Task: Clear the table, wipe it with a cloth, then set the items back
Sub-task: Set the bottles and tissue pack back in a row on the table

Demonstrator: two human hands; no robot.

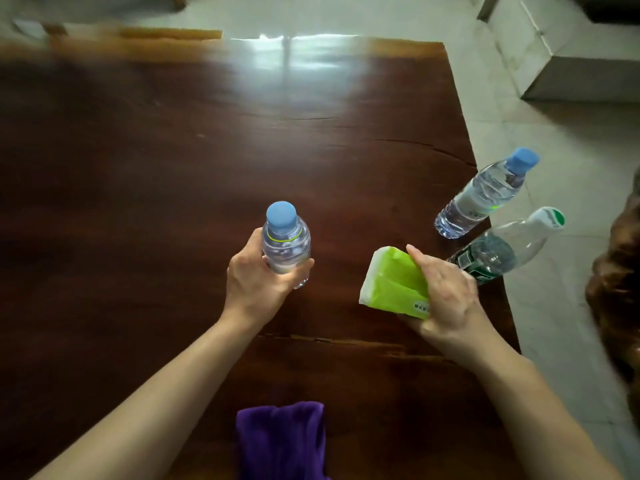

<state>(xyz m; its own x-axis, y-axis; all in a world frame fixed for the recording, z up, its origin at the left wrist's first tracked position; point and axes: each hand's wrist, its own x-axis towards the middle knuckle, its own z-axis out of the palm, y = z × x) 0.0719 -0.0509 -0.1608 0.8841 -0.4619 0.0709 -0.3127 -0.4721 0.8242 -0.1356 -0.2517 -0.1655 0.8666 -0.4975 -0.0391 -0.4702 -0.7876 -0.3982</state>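
My left hand (258,280) grips a clear water bottle with a blue cap (284,239), upright over the middle of the dark wooden table (173,168). My right hand (446,299) holds a green and white tissue pack (393,282) just above the table, right of centre. A second blue-capped bottle (485,194) stands near the table's right edge. Beside it stands a clear bottle with a white and green cap and dark label (502,251). A purple cloth (282,441) lies folded at the near edge, between my forearms.
The table's right edge runs close to the two standing bottles, with pale tiled floor (571,140) beyond. A grey block or step (571,77) sits at the far right. A dark brown carved object (620,289) stands by the right edge of view.
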